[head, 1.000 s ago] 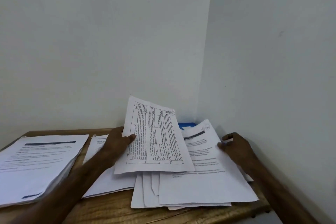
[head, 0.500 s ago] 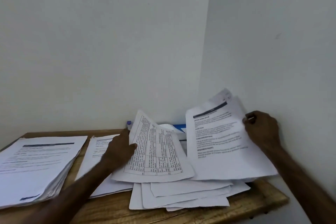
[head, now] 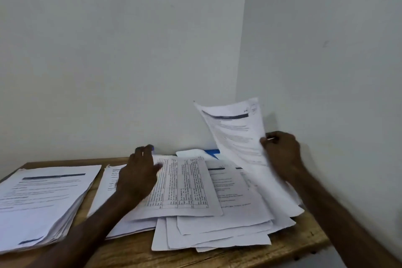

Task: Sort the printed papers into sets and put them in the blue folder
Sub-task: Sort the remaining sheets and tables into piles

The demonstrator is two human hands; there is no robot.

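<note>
We find the right hand (head: 280, 152) at about two o'clock from the middle of the wooden surface (head: 300, 243). It pinches the right edge of a lifted sheet (head: 237, 137), thumb on the printed face and fingers curled behind. That sheet stands steeply tilted, with a dark heading bar near its top, and its lower end reaches down to the loose pile (head: 217, 235).

The left hand (head: 139, 172) is at ten o'clock from that pile. It is blurred, with the fingers spread and fairly straight, gripping nothing that we can make out. It hovers at the left edge of the gridded sheet (head: 185, 187), a page of printed columns lying flat on top of the pile. Whether the palm touches the paper we cannot tell.

The blue folder (head: 212, 152) shows only as a small strip at twelve o'clock from the pile, near the back wall, mostly covered by papers. It sits between the two hands, at three o'clock from the left fingertips and nine o'clock from the right hand, touching neither.

At nine o'clock on the surface lies a thick stack (head: 43, 198) of printed papers. Just beside it, partly under the left forearm, is a thinner set (head: 106, 183).
</note>
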